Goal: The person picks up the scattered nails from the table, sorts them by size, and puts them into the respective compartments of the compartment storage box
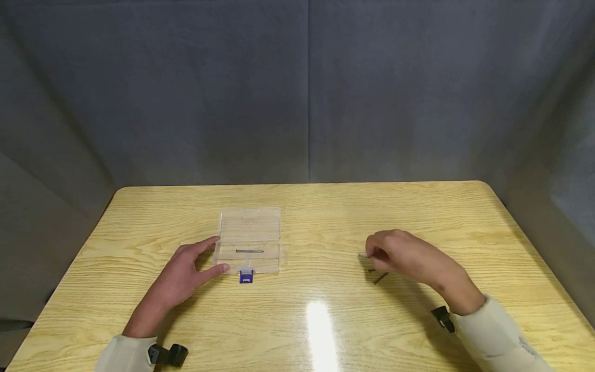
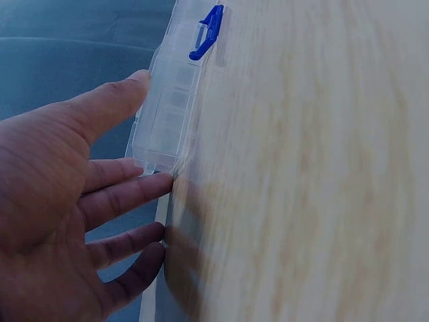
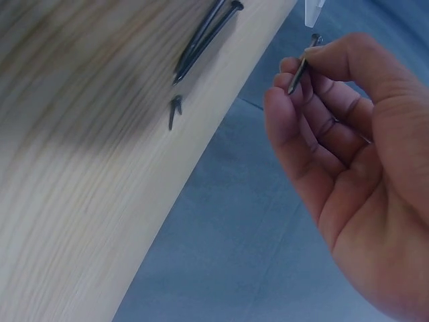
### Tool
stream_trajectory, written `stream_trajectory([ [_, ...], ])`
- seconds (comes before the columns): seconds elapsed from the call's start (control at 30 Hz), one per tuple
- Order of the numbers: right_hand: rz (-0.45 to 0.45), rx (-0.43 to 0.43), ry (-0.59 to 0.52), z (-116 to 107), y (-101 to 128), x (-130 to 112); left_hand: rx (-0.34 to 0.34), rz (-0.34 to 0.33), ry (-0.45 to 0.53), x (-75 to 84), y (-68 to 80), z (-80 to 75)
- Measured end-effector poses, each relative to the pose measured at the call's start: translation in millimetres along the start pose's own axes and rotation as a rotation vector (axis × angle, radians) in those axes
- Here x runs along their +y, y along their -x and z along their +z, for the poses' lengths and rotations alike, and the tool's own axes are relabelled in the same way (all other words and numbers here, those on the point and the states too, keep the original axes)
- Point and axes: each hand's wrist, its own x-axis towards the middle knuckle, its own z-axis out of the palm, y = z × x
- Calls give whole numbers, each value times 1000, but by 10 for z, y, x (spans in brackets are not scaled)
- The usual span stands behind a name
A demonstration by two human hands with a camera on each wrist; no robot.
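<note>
**Hands at the box and the nails**

On the light wooden desk (image 1: pixel 325 217) lies an open clear plastic box (image 1: pixel 250 238) with a blue latch (image 1: pixel 246 277). The left hand (image 1: pixel 186 274) touches the box's left side, its grip wide with straight fingers. The right hand (image 1: pixel 404 256) pinches a small dark nail (image 3: pixel 303 65); its grip is narrow. More dark nails (image 3: pixel 204 37) lie on the desk just beside it.

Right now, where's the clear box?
In the head view the clear box lies open on the table, left of centre, with the left hand touching its left edge.
</note>
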Motion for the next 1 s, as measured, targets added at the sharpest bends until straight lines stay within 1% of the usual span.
stream_trajectory([
  [0.13, -15, -3, -29, 11, -51, -32, -4, 5, 4, 2, -7, 1],
  [0.23, -11, -9, -28, 22, -93, -65, -10, 11, 8, 4, -11, 4],
  [0.5, -33, -13, -7, 72, -263, -161, -8, 5, 9, 3, -5, 1],
  [0.73, -74, -1, 14, 142, -416, -229, -12, 0, 13, -8, -11, 2],
  [0.87, -85, -6, 29, 175, -482, -261, -8, 13, 13, -10, -14, 6],
  [1.0, -120, 11, 47, 219, -540, -285, -2, 22, 12, -13, -17, 12],
])
